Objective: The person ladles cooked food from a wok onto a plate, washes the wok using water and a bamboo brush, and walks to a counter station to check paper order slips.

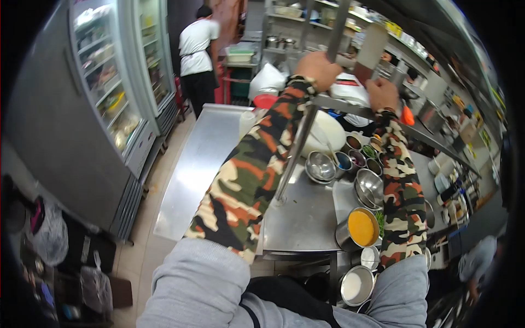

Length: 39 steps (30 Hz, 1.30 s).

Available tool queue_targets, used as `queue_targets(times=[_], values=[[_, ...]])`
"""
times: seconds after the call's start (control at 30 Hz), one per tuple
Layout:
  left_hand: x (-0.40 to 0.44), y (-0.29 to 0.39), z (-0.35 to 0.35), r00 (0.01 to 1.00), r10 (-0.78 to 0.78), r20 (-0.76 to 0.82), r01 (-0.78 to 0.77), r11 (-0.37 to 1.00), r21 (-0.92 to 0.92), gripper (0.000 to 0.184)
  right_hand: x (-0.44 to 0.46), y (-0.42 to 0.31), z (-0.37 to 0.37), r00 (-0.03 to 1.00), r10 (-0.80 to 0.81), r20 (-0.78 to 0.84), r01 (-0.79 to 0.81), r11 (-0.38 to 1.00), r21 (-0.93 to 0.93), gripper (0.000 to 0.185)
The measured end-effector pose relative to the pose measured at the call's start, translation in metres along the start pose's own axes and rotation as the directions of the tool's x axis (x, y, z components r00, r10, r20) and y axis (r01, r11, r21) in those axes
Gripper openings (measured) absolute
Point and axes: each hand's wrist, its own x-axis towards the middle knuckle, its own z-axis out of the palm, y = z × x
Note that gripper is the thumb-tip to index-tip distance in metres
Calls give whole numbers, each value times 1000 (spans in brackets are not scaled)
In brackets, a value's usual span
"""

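Both arms, in camouflage sleeves, reach up to a raised metal shelf (350, 108). My left hand (317, 71) is curled in front of the shelf's upright post, its fingertips hidden. My right hand (383, 94) is closed, with fingers bent, beside a tall pale object with a reddish-brown lower part (372, 49); whether it grips this object is unclear. A white package with red marking (350, 90) lies between the hands. Below the shelf stand a large white tub (328, 134), stacked metal bowls (320, 166) and a pot of orange liquid (362, 227).
A steel counter (298, 221) runs below, with several small ingredient cups by the tub. Glass-door fridges (109, 71) line the left. A person in a white shirt (198, 49) stands at the back; another person (478, 259) is at the lower right. A white container (358, 285) sits low in front.
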Motion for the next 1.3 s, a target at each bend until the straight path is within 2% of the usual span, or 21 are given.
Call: queue_targets(times=[0.03, 0.1, 0.2, 0.23, 0.4, 0.53, 0.6, 0.83, 0.93, 1.03, 1.17, 1.23, 1.3], values=[[3, -7, 2, 996, 88, 6, -89, 992, 94, 34, 1, 5, 4, 1000, -1, -16, 2, 1000, 16, 36], [-3, 15, -12, 997, -73, 5, 73, 993, -92, 36, -4, -1, 0, 999, 29, -26, -28, 998, 47, 34], [-8, 30, -20, 992, -128, -5, 126, 986, -113, 33, -6, -3, -1, 997, 60, -56, -57, 997, 53, 33], [-7, 27, -18, 987, -158, 33, 161, 980, -118, 34, -8, -7, -4, 996, 79, -31, -76, 995, 71, 33], [-9, 32, -19, 972, -235, 29, 237, 964, -120, 34, -11, -9, -7, 993, 120, 20, -121, 987, 107, 32], [-6, 24, -16, 978, -207, 32, 209, 970, -121, 35, -11, -12, -10, 986, 157, 48, -162, 979, 125, 32], [-6, 23, -15, 981, -193, 31, 195, 967, -163, 35, -11, -13, -12, 992, 106, 66, -110, 992, 65, 31], [-9, 33, -20, 979, -200, 25, 201, 967, -155, 36, -13, -22, -22, 980, 140, 139, -147, 988, 42, 33], [-8, 26, -18, 982, -188, 11, 187, 969, -162, 36, -13, -23, -23, 978, 73, 196, -61, 996, -64, 35], [-11, 29, -21, 975, -219, 25, 220, 959, -177, 36, -10, -26, -25, 954, 123, 273, -110, 992, -63, 35], [-12, 31, -21, 987, -160, -23, 154, 975, -159, 34, -15, -32, -32, 949, 131, 286, -123, 991, -48, 33], [-12, 31, -20, 984, -174, -22, 170, 975, -140, 33, -16, -32, -34, 949, 130, 288, -120, 991, -53, 32], [-15, 35, -24, 986, -162, -48, 158, 984, -78, 33, -18, -30, -33, 963, 79, 256, -94, 995, 45, 31]])
